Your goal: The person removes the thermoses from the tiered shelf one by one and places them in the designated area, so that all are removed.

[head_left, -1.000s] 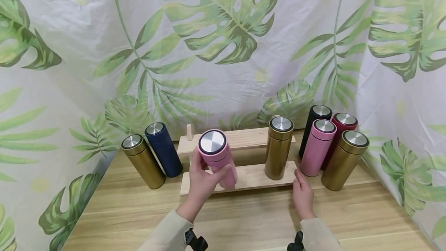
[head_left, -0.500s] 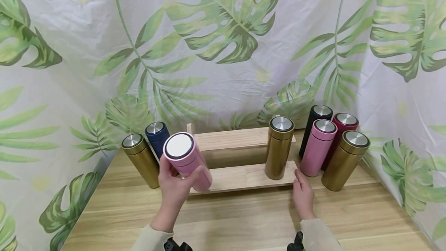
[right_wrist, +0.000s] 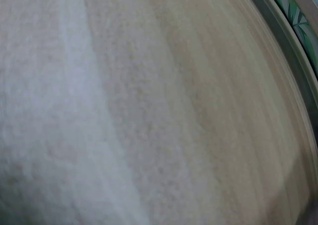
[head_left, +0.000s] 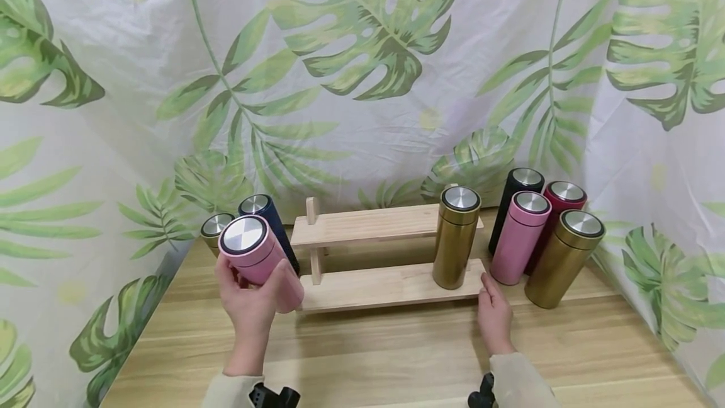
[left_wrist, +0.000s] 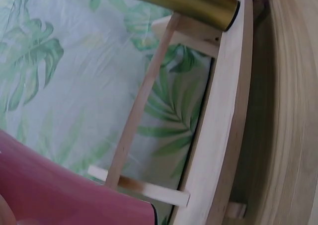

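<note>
My left hand [head_left: 249, 310] grips a pink thermos bottle [head_left: 269, 263], tilted and held up left of a two-tier wooden shelf [head_left: 368, 288]. In the left wrist view this pink bottle [left_wrist: 74, 190] fills the lower left corner. On the lower tier, near its right end, a gold thermos bottle [head_left: 455, 244] stands upright. My right hand [head_left: 494, 317] holds the right end of that tier, with fingertips at its edge. The right wrist view shows mostly blurred wood.
Behind the held bottle stand a navy bottle [head_left: 277, 225] and a partly hidden gold bottle [head_left: 216, 225]. Grouped right of the shelf are black [head_left: 512, 206], pink [head_left: 518, 241], dark red [head_left: 566, 197] and gold [head_left: 563, 263] bottles. A leaf-print cloth [head_left: 362, 131] hangs behind.
My left hand has carried the pink bottle leftward, from in front of the shelf's left part to beyond its left end. My right hand stays at the shelf's right end.
</note>
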A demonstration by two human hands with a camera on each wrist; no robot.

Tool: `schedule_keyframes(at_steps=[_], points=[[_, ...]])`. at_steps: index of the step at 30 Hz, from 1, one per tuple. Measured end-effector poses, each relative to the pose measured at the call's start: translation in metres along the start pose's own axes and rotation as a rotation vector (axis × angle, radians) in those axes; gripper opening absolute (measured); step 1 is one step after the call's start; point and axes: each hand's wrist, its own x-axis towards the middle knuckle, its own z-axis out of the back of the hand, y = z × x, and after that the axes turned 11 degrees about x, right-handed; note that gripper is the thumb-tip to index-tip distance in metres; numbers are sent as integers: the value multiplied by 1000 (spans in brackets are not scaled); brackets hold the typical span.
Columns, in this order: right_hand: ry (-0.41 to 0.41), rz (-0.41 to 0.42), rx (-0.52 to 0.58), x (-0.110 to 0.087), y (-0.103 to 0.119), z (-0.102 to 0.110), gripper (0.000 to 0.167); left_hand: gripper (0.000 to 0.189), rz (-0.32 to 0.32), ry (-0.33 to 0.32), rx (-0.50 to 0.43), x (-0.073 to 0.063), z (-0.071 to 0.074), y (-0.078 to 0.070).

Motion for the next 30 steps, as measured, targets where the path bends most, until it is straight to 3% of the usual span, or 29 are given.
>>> schedule_keyframes(at_steps=[13, 30], points=[[-3, 6, -13, 1, -1, 1, 40, 77, 105, -34, 119, 11, 1, 27], [27, -20, 4, 0, 1, 2, 41, 78, 215, 43, 150, 14, -12, 61]])
